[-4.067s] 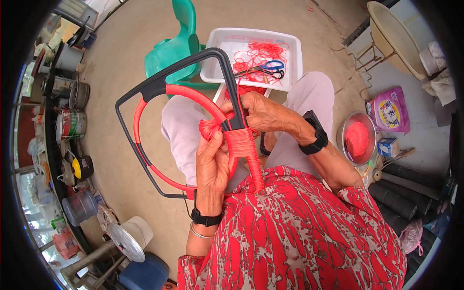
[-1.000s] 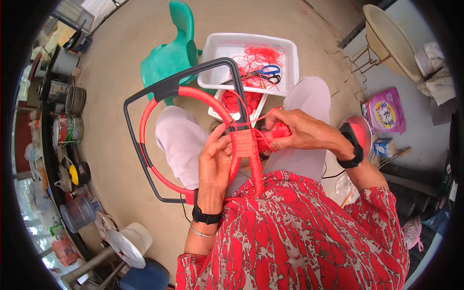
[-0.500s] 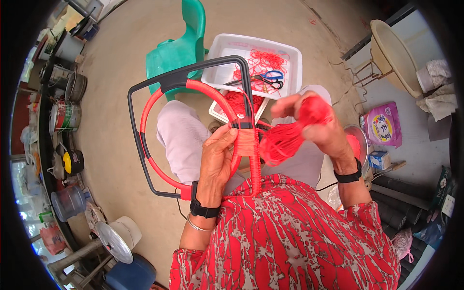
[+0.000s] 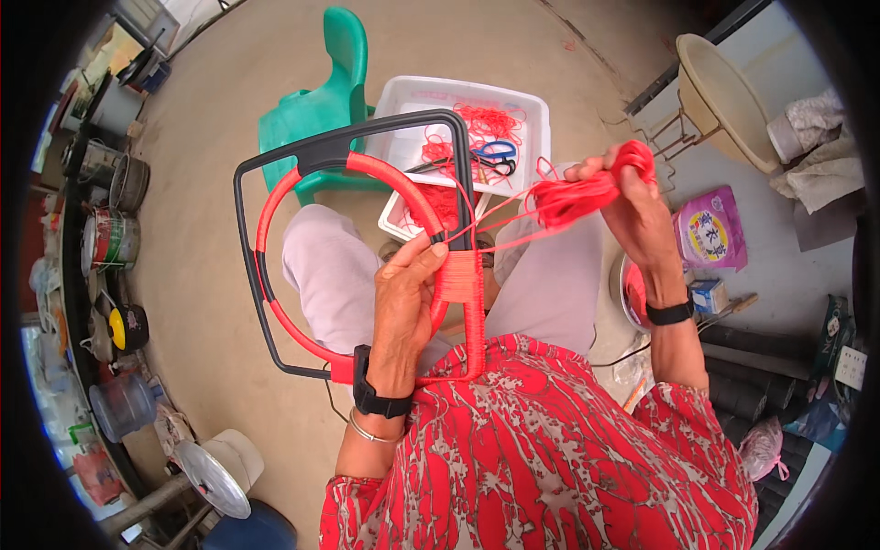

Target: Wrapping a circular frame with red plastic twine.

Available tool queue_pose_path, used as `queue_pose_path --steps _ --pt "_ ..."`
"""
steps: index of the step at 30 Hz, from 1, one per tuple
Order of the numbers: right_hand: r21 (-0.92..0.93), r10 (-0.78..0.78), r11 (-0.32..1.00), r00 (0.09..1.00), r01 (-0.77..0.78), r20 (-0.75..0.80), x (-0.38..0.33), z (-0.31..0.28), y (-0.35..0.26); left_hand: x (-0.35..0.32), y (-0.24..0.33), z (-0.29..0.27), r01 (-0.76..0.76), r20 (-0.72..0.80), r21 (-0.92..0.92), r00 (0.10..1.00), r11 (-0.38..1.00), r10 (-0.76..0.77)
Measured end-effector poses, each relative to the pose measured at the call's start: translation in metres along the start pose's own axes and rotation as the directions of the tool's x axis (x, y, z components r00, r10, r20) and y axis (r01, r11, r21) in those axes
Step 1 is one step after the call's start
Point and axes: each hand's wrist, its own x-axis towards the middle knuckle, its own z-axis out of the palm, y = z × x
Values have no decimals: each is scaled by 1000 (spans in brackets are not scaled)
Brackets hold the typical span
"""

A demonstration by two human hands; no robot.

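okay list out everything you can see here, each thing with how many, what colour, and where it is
frame: one, black with a red hoop inside, over the lap
cord bundle: one, red, strands run to the frame's wrapped bar
tray: one, white, ahead of the knees, holds red cord scraps
scissors: one, blue handles, in the tray
chair: one, green, left of the tray
basin: one, cream, upper right on a wire stand
bag: one, pink, right floor
left hand: grips the wrapped bar
right hand: holds the cord bundle up

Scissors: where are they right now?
In the head view, the scissors lie in the white tray on the floor beyond the person's knees, among loose red cord, right of the green chair.
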Motion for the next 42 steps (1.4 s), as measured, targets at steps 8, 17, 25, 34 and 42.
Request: queue_pose_path --steps 8,17,25,34,42 --pt "-559 44 827 986 54 160 -3 4 47 2 1 -2 -6 79 56 997 998 2" --pt "743 -39 654 987 142 -155 1 16 53 7 -2 -5 15 49 29 999 999 -16" --pt "643 -138 765 985 38 105 -42 -35 -31 7 -2 -14 25 7 65 1000 998 -26" --pt "-201 112 954 888 -221 -446 -109 -139 -71 2 -6 -8 37 -12 114 999 993 -36" --pt "-199 397 876 890 -440 -222 -51 -4 13 1 -5 -10 54 -18 26 998 998 -54"
